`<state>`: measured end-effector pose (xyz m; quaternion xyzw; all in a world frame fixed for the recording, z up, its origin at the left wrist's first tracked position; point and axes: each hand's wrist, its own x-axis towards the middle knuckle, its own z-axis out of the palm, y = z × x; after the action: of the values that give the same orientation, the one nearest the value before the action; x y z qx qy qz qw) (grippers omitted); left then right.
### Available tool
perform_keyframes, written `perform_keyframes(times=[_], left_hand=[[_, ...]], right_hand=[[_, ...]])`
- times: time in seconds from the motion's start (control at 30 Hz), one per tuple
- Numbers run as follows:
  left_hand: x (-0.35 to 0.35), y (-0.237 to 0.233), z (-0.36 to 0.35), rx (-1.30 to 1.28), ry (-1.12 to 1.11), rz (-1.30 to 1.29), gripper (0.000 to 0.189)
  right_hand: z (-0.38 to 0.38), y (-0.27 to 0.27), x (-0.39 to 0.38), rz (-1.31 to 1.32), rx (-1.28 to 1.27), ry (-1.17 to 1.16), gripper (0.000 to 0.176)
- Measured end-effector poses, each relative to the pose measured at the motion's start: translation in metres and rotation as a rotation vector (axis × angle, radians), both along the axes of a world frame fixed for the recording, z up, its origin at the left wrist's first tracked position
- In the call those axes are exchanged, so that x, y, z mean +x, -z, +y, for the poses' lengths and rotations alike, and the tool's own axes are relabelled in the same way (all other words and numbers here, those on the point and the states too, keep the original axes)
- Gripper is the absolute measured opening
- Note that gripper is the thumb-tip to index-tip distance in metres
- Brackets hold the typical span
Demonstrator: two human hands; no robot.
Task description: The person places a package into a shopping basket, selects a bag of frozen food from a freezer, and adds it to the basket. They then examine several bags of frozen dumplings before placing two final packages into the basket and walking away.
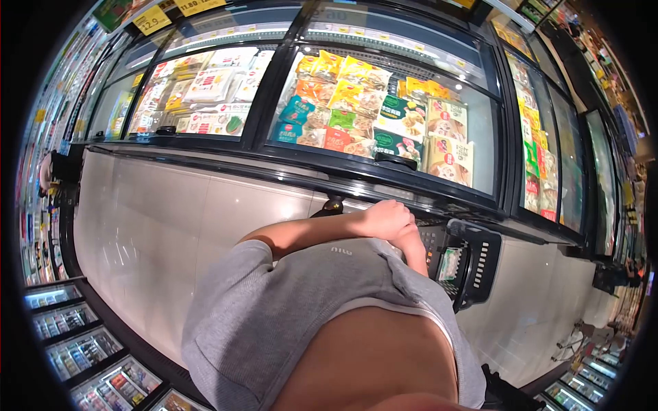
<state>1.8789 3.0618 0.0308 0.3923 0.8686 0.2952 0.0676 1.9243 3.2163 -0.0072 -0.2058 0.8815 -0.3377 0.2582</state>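
Note:
My left hand (pixel 385 218) reaches across the front of my body, its fingers closed over my right hand (pixel 407 231). The two hands are clasped together close to the freezer's front edge. Most of the right hand's fingers are hidden under the left. Beside my right forearm is a black shopping basket (pixel 482 264), with a white and green package (pixel 449 264) in it. A freezer case (pixel 329 161) stands in front of the hands. Under its glass lie yellow bags of frozen food (pixel 358 94), a green dumpling package (pixel 397 115) and beige packages (pixel 449 157).
More frozen packages (pixel 209 85) lie behind the left glass pane. Black handles (pixel 395 161) sit along the glass lids. Yellow price signs (pixel 152 20) hang at the upper left. Pale floor tiles (pixel 151 219) spread to the left, and lit display freezers (pixel 113 383) stand at the lower left.

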Motion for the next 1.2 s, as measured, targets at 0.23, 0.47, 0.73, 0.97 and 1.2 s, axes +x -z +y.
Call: perform_keyframes(times=[0.23,0.47,0.73,0.97,1.2], left_hand=[[-0.029,-0.014,-0.054,0.232,-0.129,-0.315,0.030],[-0.058,-0.009,-0.082,0.302,-0.232,-0.161,0.030],[-0.081,0.019,-0.119,0.299,-0.240,-0.017,0.030],[-0.080,0.030,-0.110,0.322,-0.319,-0.101,0.031],[-0.070,0.007,-0.084,0.216,-0.585,-0.266,0.026]], right_hand=[[-0.051,-0.009,-0.066,0.004,-0.174,-0.013,0.042],[-0.069,-0.022,-0.115,0.040,-0.302,-0.015,0.021],[-0.111,0.001,-0.141,0.130,-0.097,-0.027,0.018],[-0.112,0.020,-0.145,0.131,-0.072,-0.044,0.024],[-0.102,0.016,-0.156,0.131,-0.214,-0.128,0.019]])
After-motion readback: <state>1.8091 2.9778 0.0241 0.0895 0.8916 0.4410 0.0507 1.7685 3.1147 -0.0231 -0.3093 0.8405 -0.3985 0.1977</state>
